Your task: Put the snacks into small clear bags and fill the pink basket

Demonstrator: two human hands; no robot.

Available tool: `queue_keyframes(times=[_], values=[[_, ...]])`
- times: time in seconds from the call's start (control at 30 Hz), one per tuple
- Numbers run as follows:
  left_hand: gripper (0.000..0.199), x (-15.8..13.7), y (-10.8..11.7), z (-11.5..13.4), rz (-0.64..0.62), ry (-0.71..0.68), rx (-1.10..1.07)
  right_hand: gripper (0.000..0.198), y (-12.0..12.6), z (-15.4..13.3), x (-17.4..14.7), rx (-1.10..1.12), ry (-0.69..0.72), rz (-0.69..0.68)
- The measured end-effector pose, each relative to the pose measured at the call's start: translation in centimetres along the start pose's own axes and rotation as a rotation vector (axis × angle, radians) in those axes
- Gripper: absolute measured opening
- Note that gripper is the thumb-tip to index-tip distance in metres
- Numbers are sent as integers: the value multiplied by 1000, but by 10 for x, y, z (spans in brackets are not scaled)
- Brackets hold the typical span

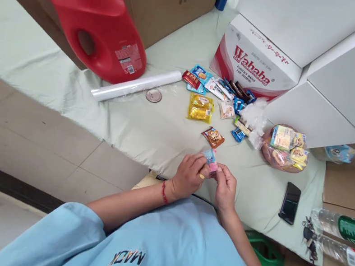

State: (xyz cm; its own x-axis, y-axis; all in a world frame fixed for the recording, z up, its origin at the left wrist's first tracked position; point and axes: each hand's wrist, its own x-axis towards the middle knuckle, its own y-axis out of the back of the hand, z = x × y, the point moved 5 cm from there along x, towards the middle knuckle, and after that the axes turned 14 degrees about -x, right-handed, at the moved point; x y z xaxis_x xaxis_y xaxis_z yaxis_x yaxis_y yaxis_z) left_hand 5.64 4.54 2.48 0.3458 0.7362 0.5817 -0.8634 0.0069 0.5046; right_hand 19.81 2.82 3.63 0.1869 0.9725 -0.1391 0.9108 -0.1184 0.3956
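A small blue and pink snack packet (210,158) is held up between my two hands, just over the table's near edge. My left hand (189,176) is closed round its left side, with the fingers covering part of it. At the lower right end, my right hand (226,188) pinches the packet between thumb and fingers. Beyond them lies a brown cookie packet (213,136). Farther back are a yellow snack packet (200,108) and a beige packet (227,110). To the right, a round basket (266,151) holds several wrapped snacks.
A red jug (114,25), a white plastic roll (138,84) and a round metal lid (154,96) are at left. Behind the snack pile stands a Wahaba box (255,59). A phone (289,203), keys (310,239) and a plastic bottle (349,230) lie at right.
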Motion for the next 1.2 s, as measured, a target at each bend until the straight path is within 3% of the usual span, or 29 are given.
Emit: queue_keyframes(times=[0.13,0.27,0.37,0.47,0.53,0.63,0.73,0.83,0.9,1.0,1.1,1.2], values=[[38,-7,-11,12,-184,-142,-27,44,11,24,-8,50,-74,5],[48,-14,-22,19,-428,-146,-247,40,18,52,-9,-75,-169,-65],[47,-13,-20,18,-487,-154,-366,45,26,57,-12,-75,-153,-77],[44,-13,-7,3,-463,-154,-308,47,49,57,-14,-103,-118,-23],[35,-15,11,-22,-343,-50,-207,47,84,62,-13,-127,-138,101],[26,-24,40,-61,-214,136,-68,52,165,72,-3,-49,-166,419],[22,-31,55,-79,-164,154,-22,53,250,73,25,90,-44,712],[19,-33,54,-78,-169,124,98,46,304,67,74,50,-46,853],[18,-32,49,-75,-179,121,196,39,315,61,110,-112,-142,852],[18,-31,45,-70,-186,111,227,38,303,53,149,-455,-293,741],[19,-32,46,-69,-173,90,234,32,286,50,158,-709,-350,667],[18,-33,48,-68,-152,83,263,39,278,49,150,-1090,-428,601]])
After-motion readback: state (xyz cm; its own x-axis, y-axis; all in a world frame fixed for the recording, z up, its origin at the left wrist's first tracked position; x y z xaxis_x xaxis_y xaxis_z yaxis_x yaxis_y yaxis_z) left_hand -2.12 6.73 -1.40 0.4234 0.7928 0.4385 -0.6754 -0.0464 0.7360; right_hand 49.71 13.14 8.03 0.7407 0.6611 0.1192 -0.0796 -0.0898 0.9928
